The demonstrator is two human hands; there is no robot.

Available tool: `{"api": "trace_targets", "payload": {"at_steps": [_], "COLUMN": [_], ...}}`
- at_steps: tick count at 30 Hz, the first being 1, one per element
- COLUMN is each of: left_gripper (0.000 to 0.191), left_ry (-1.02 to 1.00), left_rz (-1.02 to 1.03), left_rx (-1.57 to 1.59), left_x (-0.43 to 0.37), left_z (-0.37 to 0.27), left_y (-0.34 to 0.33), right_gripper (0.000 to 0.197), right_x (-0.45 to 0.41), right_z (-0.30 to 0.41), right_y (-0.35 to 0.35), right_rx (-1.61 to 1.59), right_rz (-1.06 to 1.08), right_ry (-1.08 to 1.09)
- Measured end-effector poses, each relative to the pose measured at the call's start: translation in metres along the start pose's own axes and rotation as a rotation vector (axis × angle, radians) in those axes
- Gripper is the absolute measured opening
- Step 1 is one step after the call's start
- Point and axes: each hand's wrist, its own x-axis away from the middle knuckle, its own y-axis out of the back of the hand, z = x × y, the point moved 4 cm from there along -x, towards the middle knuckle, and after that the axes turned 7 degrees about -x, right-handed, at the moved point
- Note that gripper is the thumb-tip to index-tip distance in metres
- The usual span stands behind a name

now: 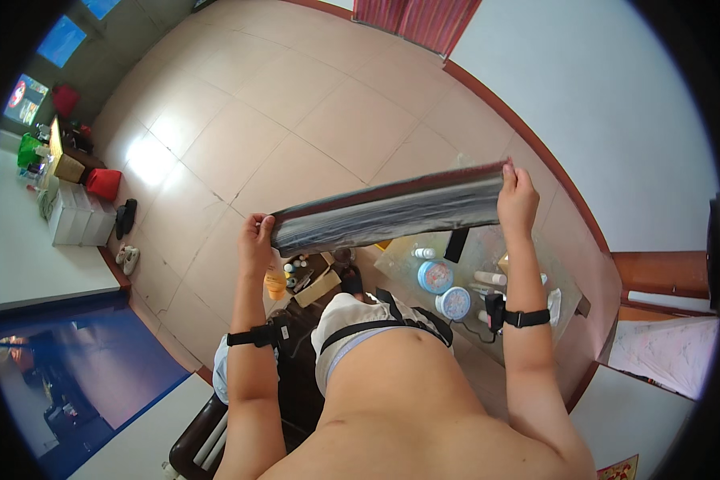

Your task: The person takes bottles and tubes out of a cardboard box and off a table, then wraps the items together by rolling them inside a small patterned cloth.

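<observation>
A long strip of folded cloth [390,210], grey and dark striped with a reddish band along its upper edge, is stretched between my two hands. My left hand [256,243] pinches its left end between thumb and fingers. At the other end, slightly higher in the view, my right hand [518,201] grips the cloth. The strip hangs in the air in front of me, over the floor and the far edge of a glass table [408,258]. Each forearm wears a black strap with a small device.
On the glass table stand two round blue-and-white tubs [435,276], a white bottle [423,253] and a black flat object [456,245]. An open cardboard box [318,288] holds small bottles beside an orange container [275,283]. Slippers [126,219] lie by white drawers [83,215].
</observation>
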Motion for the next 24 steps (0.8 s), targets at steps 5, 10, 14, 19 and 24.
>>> {"api": "trace_targets", "payload": {"at_steps": [5,10,14,19,24], "left_gripper": [0.015,0.018,0.012,0.017,0.022], "left_ry": [0.302,0.491,0.582,0.342,-0.088], "left_rz": [0.345,0.641,0.522,0.312,-0.017], "left_rx": [0.375,0.379,0.497,0.287,-0.047], "left_x": [0.022,0.025,0.024,0.011,-0.006], "left_z": [-0.013,0.023,0.037,0.045,0.056], "left_y": [-0.02,-0.027,-0.036,-0.047,-0.045], "right_gripper": [0.027,0.027,0.028,0.028,0.027], "right_x": [-0.01,-0.02,-0.021,-0.023,-0.02], "right_z": [-0.003,0.023,0.032,0.039,0.051], "right_y": [0.005,0.011,0.018,0.025,0.029], "right_rx": [-0.091,-0.109,-0.183,-0.276,-0.206], "right_rz": [-0.045,0.005,0.017,-0.022,0.004], "right_ry": [0.026,-0.018,-0.055,-0.017,-0.016]}}
